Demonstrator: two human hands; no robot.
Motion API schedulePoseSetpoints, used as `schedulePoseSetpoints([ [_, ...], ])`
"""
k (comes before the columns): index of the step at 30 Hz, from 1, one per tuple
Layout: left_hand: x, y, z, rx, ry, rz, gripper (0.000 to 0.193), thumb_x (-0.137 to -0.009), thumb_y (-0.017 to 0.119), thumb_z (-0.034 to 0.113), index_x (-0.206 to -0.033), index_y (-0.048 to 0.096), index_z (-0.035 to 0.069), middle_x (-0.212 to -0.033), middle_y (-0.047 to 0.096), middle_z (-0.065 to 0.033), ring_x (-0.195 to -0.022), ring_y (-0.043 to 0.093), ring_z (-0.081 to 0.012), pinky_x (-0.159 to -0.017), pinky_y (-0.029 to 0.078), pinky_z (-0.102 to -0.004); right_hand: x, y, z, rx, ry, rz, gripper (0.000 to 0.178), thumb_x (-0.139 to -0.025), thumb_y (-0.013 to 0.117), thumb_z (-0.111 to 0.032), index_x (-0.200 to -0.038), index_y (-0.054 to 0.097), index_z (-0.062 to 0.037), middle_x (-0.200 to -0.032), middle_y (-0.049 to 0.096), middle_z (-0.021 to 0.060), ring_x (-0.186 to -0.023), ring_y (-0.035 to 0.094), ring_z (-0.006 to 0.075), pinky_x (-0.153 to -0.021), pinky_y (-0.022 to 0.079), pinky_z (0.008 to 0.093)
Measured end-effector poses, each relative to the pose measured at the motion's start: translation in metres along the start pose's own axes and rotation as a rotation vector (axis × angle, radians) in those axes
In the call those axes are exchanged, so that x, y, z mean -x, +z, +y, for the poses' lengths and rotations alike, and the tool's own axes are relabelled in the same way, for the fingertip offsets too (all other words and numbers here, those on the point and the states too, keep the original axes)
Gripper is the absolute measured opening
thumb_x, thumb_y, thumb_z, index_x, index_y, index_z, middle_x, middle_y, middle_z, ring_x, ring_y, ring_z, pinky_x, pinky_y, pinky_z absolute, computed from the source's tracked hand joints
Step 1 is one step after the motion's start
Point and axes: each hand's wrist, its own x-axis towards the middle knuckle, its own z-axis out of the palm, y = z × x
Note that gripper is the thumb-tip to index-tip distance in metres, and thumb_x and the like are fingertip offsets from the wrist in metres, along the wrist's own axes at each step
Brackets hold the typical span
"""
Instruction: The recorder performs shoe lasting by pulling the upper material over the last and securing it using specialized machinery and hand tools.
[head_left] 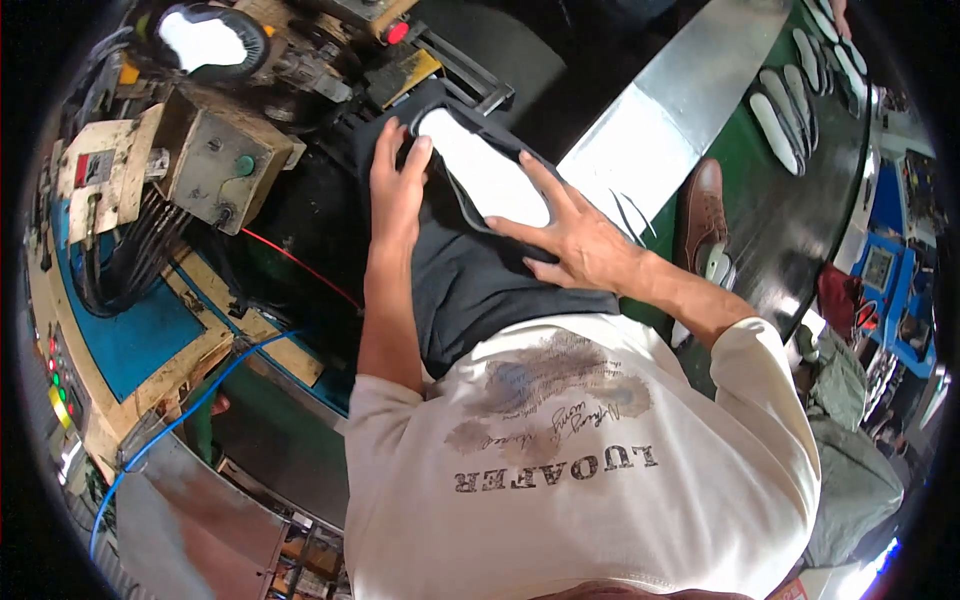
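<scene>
A dark shoe upper with a white insole board (pixel 490 175) facing up lies slantwise over my lap, its narrow end away from me. My left hand (pixel 398 190) is closed on its far left edge, thumb and fingers at the black rim. At the near right end, my right hand (pixel 575 235) grips the shoe with spread fingers pressing the white face and rim. The underside of the shoe is hidden. Beyond it, at the upper left, another dark shoe piece with a white face (pixel 208 42) sits in the machine.
A grey control box (pixel 222 168) with a green button stands at left, near a blue hose (pixel 190 410). A metal chute (pixel 665 105) runs along the right. Past it are a brown shoe (pixel 703 212) and several pale soles (pixel 778 132). Another person's grey trousers (pixel 850 460) show at right.
</scene>
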Motion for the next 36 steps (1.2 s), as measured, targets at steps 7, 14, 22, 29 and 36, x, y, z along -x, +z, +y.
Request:
schedulePoseSetpoints([
  [7, -0.048, -0.005, -0.024, -0.134, 0.237, -0.002, 0.028, -0.108, 0.065, 0.013, -0.126, 0.079, -0.002, -0.119, 0.082, -0.0132, -0.111, 0.073, -0.0201, -0.102, 0.055, -0.0349, -0.006, 0.001, 0.002, 0.129, -0.068, -0.051, 0.069, -0.088, 0.087, -0.027, -0.152, 0.065, -0.0381, -0.177, 0.015, 0.0309, -0.138, 0.055, 0.0487, -0.116, 0.053, 0.0524],
  [14, -0.027, 0.002, -0.012, -0.21, 0.283, 0.172, 0.028, -0.107, 0.065, 0.014, -0.124, 0.078, -0.004, -0.118, 0.082, -0.018, -0.109, 0.076, -0.0245, -0.1, 0.056, -0.0365, -0.011, 0.015, 0.014, 0.059, -0.128, -0.068, 0.07, -0.087, 0.088, -0.028, -0.151, 0.064, -0.0423, -0.174, 0.018, 0.0325, -0.134, 0.054, 0.0501, -0.113, 0.053, 0.0574],
  [22, -0.013, -0.003, -0.015, -0.016, 0.169, 0.225, 0.026, -0.108, 0.063, 0.01, -0.123, 0.078, -0.004, -0.124, 0.081, -0.0161, -0.11, 0.074, -0.0233, -0.101, 0.054, -0.0352, -0.021, 0.019, 0.014, 0.004, -0.175, -0.114, 0.07, -0.085, 0.088, -0.025, -0.15, 0.067, -0.0411, -0.172, 0.019, 0.0343, -0.132, 0.053, 0.0532, -0.111, 0.053, 0.0573],
  [29, -0.046, -0.063, 0.014, -0.141, 0.289, 0.027, 0.035, -0.109, 0.068, 0.022, -0.133, 0.07, -0.004, -0.123, 0.075, -0.0118, -0.119, 0.067, -0.0219, -0.108, 0.05, -0.0366, -0.033, -0.002, 0.016, -0.197, -0.142, 0.007, 0.068, -0.085, 0.086, -0.022, -0.15, 0.07, -0.0305, -0.172, 0.02, 0.037, -0.154, 0.037, 0.0609, -0.119, 0.046, 0.0623],
  [36, -0.222, -0.197, 0.182, 0.748, 0.177, 0.132, 0.037, -0.108, 0.07, 0.037, -0.13, 0.069, 0.008, -0.12, 0.075, -0.008, -0.11, 0.071, -0.0226, -0.103, 0.056, -0.0412, -0.093, -0.076, -0.001, -0.064, -0.169, 0.273, 0.068, -0.081, 0.086, -0.023, -0.147, 0.072, -0.0251, -0.172, 0.021, 0.0396, -0.157, 0.034, 0.0601, -0.122, 0.045, 0.0658],
])
